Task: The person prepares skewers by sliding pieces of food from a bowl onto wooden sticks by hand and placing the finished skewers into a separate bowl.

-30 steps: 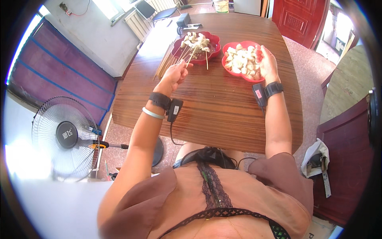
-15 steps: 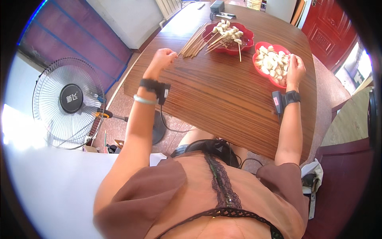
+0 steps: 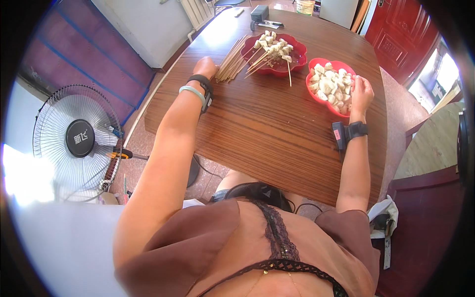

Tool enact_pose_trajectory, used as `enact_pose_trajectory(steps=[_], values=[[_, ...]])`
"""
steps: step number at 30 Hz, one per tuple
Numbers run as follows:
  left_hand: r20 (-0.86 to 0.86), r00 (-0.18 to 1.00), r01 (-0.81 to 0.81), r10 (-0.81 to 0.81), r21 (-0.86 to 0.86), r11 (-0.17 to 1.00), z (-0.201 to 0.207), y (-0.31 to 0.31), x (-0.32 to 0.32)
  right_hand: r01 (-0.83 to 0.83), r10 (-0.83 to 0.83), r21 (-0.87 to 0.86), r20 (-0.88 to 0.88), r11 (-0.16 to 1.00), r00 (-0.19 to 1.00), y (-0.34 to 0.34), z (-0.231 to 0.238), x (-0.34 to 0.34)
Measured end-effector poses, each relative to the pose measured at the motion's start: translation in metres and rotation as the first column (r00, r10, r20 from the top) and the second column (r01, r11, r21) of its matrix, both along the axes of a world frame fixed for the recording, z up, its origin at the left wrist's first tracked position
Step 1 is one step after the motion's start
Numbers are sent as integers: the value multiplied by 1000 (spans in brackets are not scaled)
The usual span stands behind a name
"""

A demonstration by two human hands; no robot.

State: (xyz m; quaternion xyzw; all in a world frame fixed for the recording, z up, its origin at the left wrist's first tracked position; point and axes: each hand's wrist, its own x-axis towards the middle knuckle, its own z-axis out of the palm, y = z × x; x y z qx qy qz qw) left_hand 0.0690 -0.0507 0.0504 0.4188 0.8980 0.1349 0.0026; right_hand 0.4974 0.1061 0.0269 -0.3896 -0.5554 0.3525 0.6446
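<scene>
Beside a loose bundle of thin wooden skewers, at their near left ends, is my left hand; its fingers are mostly hidden behind the back of the hand. My right hand is at the right edge of a red scalloped bowl, fingers bent and close together. Whether they pinch a piece or the rim is not clear. White cut pieces fill this bowl. Further left, skewers threaded with similar white pieces lie across a second red scalloped bowl, one jutting over its near side.
Both bowls stand on a brown wood-grain table. A knife and a grey box lie at its far end. A standing fan is on the left. A cable hangs near the table's front edge.
My left hand has reached forward to the skewers' ends. My right hand remains at the right bowl's edge. The whole view has shifted slightly.
</scene>
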Motion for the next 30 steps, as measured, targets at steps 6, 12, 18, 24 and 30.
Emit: enact_pose_trajectory(steps=[6, 12, 18, 24, 30], values=[[128, 989, -36, 74, -279, 960, 10, 29, 10, 16, -16, -7, -14, 1000, 1000, 0, -1, 8], [41, 997, -46, 60, -294, 955, -10, 23, -36, 73, -78, 62, 86, 995, 993, -6, 11, -5], [6, 999, -46, 48, -218, 975, 15, -7, -35, 41, -40, -27, 10, 999, 999, 4, -2, -4], [670, 481, -132, -566, 693, 708, 51, -46, 60, -32, -42, 197, 360, 980, 932, 3, -10, 4], [725, 15, 124, -688, 682, 721, 55, -53, 188, -200, 77, 95, 700, 975, 710, -5, -2, 2]])
